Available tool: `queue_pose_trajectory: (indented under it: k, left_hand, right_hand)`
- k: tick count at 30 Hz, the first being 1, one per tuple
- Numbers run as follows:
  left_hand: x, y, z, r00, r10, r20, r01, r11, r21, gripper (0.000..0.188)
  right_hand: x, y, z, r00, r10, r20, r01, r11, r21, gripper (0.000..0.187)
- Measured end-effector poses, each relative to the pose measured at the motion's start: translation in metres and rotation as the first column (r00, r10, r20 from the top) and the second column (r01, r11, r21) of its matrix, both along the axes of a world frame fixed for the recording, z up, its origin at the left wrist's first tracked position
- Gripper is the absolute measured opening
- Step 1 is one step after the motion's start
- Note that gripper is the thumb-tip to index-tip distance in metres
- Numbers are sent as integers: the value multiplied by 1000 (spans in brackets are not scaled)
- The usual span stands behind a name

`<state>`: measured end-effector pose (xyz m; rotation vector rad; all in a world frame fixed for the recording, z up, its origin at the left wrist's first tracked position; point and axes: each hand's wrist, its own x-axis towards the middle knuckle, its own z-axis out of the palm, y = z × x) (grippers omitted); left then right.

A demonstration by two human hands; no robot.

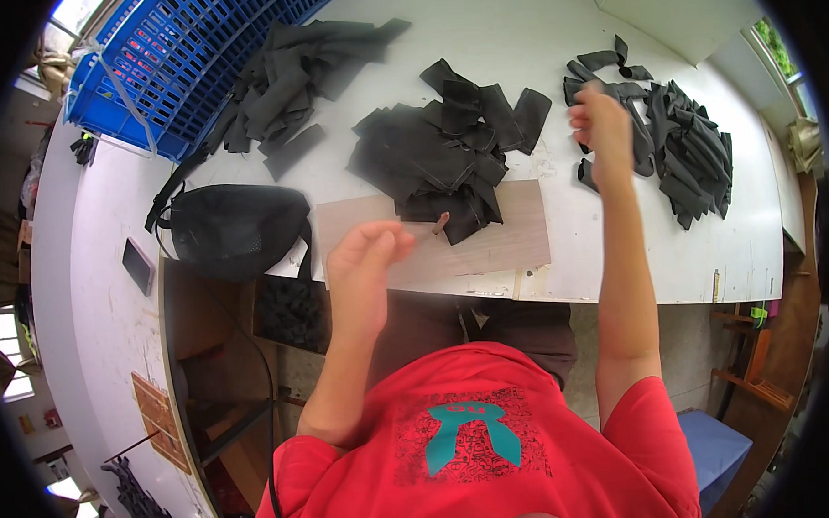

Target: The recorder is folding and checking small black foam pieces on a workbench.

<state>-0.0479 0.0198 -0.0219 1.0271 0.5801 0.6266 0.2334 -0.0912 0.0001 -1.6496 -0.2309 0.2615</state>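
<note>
My left hand (364, 261) is raised over the left part of a flat wooden board (523, 228), its fingers curled into a pinch. Beside its fingertips a thin, stick-like piece with a brown end (441, 224) shows against the cloth; whether the fingers hold it is hard to make out. A heap of black fabric pieces (420, 154) with pale stitch lines overlaps the board's far edge. At the right, my right hand (604, 132) is over the near side of a pile of dark fabric strips (689, 158). Its bent fingers are blurred, and any strip in them cannot be made out.
A blue plastic basket (117, 105) stands at the far left, with more dark fabric strips (290, 81) beside it. A black bag (240, 229) and a flat dark device (137, 266) lie on the left of the white table (661, 269). A blue stool (713, 449) is below right.
</note>
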Motion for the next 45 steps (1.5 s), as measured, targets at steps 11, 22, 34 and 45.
queue_pose_trajectory:
  k: [11,22,34,45]
  left_hand:
    - [-9,9,1,971,-192,-145,197,980,16,14]
    - [31,-66,14,984,-86,-155,144,897,417,37]
    - [30,-56,13,965,-262,1,254,936,245,5]
    - [11,-57,13,909,-407,-87,414,905,96,25]
  right_hand:
    - [20,61,-76,954,201,222,30,673,-739,25]
    - [-118,-22,-12,958,34,283,-9,996,-88,14]
    - [-183,-60,-9,974,223,-51,-194,925,328,15]
    - [-180,-72,-6,865,376,-334,-220,880,420,15]
